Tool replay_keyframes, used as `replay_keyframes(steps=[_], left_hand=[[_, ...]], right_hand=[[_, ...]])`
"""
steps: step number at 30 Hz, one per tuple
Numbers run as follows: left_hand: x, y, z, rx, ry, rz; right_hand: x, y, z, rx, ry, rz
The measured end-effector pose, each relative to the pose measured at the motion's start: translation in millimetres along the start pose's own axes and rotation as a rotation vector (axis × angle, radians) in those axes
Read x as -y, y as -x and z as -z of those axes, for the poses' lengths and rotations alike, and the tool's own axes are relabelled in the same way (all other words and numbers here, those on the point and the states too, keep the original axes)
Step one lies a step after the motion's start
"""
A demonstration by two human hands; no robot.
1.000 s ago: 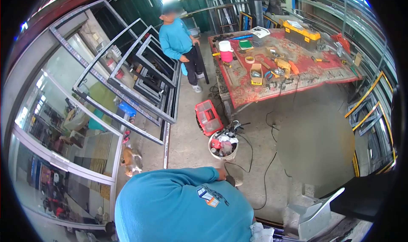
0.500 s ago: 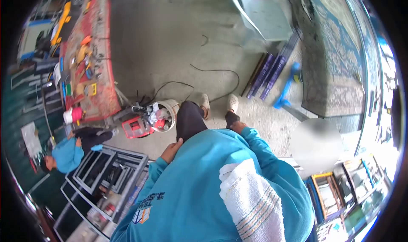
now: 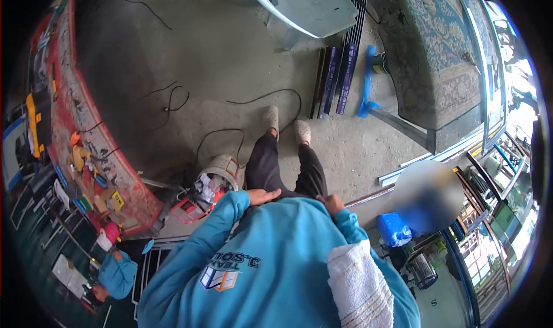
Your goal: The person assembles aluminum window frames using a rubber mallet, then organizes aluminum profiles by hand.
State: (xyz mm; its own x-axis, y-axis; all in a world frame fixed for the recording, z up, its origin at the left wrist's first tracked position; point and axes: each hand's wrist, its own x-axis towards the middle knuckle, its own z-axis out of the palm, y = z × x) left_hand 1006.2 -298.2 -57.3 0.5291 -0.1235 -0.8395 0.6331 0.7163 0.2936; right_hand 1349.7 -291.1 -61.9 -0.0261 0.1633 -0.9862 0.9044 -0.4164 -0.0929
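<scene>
My left hand point(image 3: 264, 197) lies at the front of my waist, over the dark trousers point(image 3: 263, 162), fingers stretched out flat with nothing in them. At my right hip, my right hand point(image 3: 330, 204) is curled beside the hem of my teal sweatshirt point(image 3: 288, 236). Its fingertips are tucked out of sight, so anything in them is hidden. A white towel point(image 3: 362, 282) hangs over my right shoulder. Up past my knees, both feet stand on the concrete in pale clogs point(image 3: 303, 132).
Left of my legs stands a bucket point(image 3: 231, 168) of odds and ends, near a red-covered table point(image 3: 86, 115) with tools. A black cable point(image 3: 271, 97) curls ahead. Long profiles point(image 3: 345, 80), a pale chair point(image 3: 317, 11) and a carpet-covered table point(image 3: 423, 68) stand right. Another person point(image 3: 118, 273) is far left.
My view has swung, and my surroundings sit differently. My left hand has moved from my thigh to my waist, and my right hand has drawn back to my hip. Blue wrapping now shows at right.
</scene>
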Motion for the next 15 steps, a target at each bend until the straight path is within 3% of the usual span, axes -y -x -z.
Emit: replay_keyframes(steps=[2, 4, 6, 8, 10, 11, 12, 15], left_hand=[[-21.5, 3.6, 17.7, 0.014, 0.022, 0.053], [-38.8, -4.5, 46.1, 0.233, 0.017, 0.315], [-39.2, -38.6, 76.8, 0.297, 0.039, 0.289], [-25.8, -90.8, 101.3, 0.026, 0.148, 0.059], [-23.2, -149.8, 134.1, -0.406, 0.108, -0.188], [-13.5, -196.1, 151.3, -0.660, 0.033, -0.297], [-6.4, -239.8, 168.2, -0.907, -0.043, -0.403], [-32.7, -317.5, 218.1, -0.876, 0.011, -0.364]], right_hand=[[26.4, 27.9, 4.3, 0.091, -0.079, -0.014], [39.9, 23.2, 3.6, 0.163, -0.011, 0.034], [53.7, -6.0, 14.8, 0.229, -0.019, 0.109], [43.4, -79.0, 7.6, 0.555, 0.000, 0.162], [29.8, -192.9, 3.2, 0.636, 0.037, 0.052], [18.7, -249.1, -5.9, 0.147, 0.296, 0.251], [15.9, -298.1, -2.0, -0.218, 0.230, 0.306], [24.6, -445.9, 34.9, -0.572, -0.329, 0.180]])
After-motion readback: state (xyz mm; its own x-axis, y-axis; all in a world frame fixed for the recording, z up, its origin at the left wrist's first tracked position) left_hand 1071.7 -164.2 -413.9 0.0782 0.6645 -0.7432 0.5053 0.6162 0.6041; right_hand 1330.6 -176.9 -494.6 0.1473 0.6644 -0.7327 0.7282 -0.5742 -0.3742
